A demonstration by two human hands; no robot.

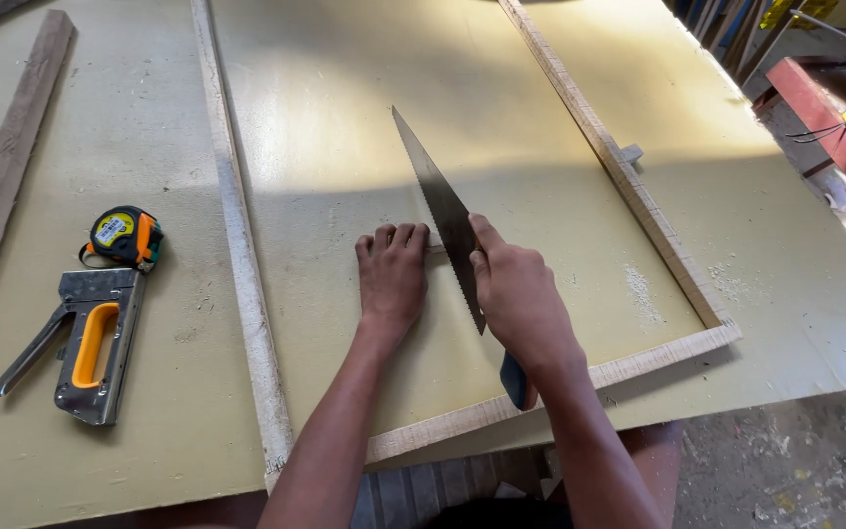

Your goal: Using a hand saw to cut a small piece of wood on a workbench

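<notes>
Scene: As daylight falls across a pale green board (345, 118) laid on the table, a person leans over it with a handsaw (443, 211) held between both hands.
Right hand: The right hand (516, 294) is closed around the saw's dark blue handle (514, 380), the forefinger stretched along the blade, which points away from the body with its teeth facing right.
Left hand: The left hand (392, 274) lies palm down with its fingers curled, pressing on the board and on a small wooden piece (435, 249) that touches the blade's left side.
Work piece: That piece sits inside a frame of thin wooden strips, with a long left strip (237, 225), a slanted right strip (619, 167) and a near strip (560, 382) along the board's edge.
Technique: Judging by the grip, a clean cut calls for steady downward pressure from the left hand, fingertips kept back from the teeth, and long, light strokes kept in line with the forearm.
Nearby: A staple gun (85, 348) with an orange grip and a yellow and black tape measure (124, 235) lie well to the left; a loose plank (7, 167) runs along the far left edge.
Traces: Pale sawdust (643, 294) dots the board near the right strip.
</notes>
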